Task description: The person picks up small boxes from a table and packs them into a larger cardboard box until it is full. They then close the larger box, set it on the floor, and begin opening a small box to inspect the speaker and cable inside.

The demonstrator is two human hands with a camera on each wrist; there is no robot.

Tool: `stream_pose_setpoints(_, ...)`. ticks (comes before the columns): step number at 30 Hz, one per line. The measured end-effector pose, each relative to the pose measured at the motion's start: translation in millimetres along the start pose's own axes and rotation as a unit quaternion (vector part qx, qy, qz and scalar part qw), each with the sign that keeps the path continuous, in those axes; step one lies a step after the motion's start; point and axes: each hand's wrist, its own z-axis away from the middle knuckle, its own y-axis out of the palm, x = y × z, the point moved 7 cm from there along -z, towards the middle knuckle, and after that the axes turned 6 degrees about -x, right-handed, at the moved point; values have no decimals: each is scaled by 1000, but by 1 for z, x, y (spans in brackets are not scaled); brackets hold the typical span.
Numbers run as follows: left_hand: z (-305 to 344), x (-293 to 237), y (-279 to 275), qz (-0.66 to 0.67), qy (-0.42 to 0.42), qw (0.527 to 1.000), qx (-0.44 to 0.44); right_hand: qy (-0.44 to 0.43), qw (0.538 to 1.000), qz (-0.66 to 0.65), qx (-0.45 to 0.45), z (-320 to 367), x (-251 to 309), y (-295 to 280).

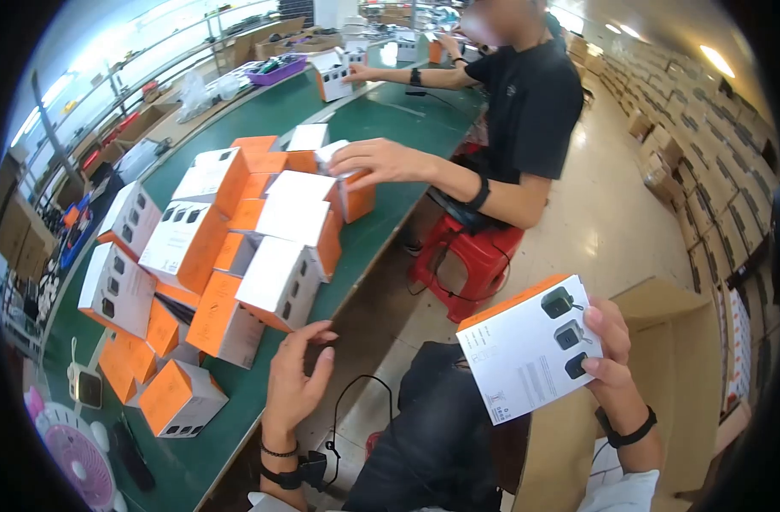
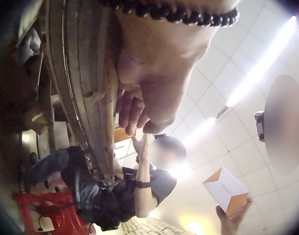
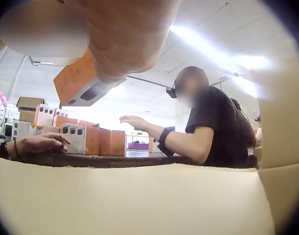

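My right hand point(image 1: 613, 346) grips a white and orange product box point(image 1: 522, 363) by its right edge, thumb and fingers over its printed side. Pictures of small dark devices run along that side. The same box point(image 3: 73, 81) shows its orange face in the right wrist view, tilted above a carton wall. At the green table's near edge, my left hand point(image 1: 296, 375) is held with loosely bent fingers and nothing in them. Close by it stands a white box point(image 1: 279, 282) of the same kind, part of a heap of orange and white boxes point(image 1: 189, 243).
A large brown carton point(image 1: 675, 384) stands open at my right. Across the table, another person point(image 1: 526, 111) on a red stool point(image 1: 466, 264) reaches a hand onto the heap. A pink fan point(image 1: 76, 456) and a dark phone-like object point(image 1: 132, 456) occupy the near left corner.
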Motion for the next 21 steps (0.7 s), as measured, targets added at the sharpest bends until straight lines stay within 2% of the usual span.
stream_pose_setpoints(4, -1, -3, -2, -31, 21, 999, 5, -29, 999, -21, -3, -16, -9, 27)
stream_pose_setpoints(6, -1, -2, -4, -16, 14, 1000, -8, 2, 996, -24, 91, -30, -17, 49)
stream_pose_setpoints(8, -2, -3, -2, -6, 26, 999, -25, 65, 992, -7, 103, -47, -38, 95)
stream_pose_setpoints(12, -8, -4, 2, -16, 8, 1000, -25, 8, 994, 23, 104, -86, -70, 170)
stream_pose_setpoints(13, -9, -6, 2, -23, 17, 999, -22, 5, 990, 30, 139, -95, -77, 195)
stream_pose_setpoints(14, -9, -2, 4, 10, -11, 1000, -17, 10, 983, -8, 184, -90, -91, 228)
stream_pose_setpoints(15, -10, 1, 4, 43, -41, 998, -14, 8, 982, -19, 186, -88, -94, 252)
stream_pose_setpoints(17, -13, -1, 4, 36, -29, 999, -3, 5, 983, -30, 180, -94, -89, 273)
stream_pose_setpoints(19, -19, -1, 6, 43, -23, 999, 8, 148, 958, -112, 220, -90, -86, 288)
stream_pose_setpoints(20, -24, 1, 7, 40, -25, 999, 5, 147, 958, -116, 219, -86, -82, 286)
stream_pose_setpoints(21, -31, 5, 10, 54, -26, 998, 4, 170, 957, -147, 181, -86, -79, 270)
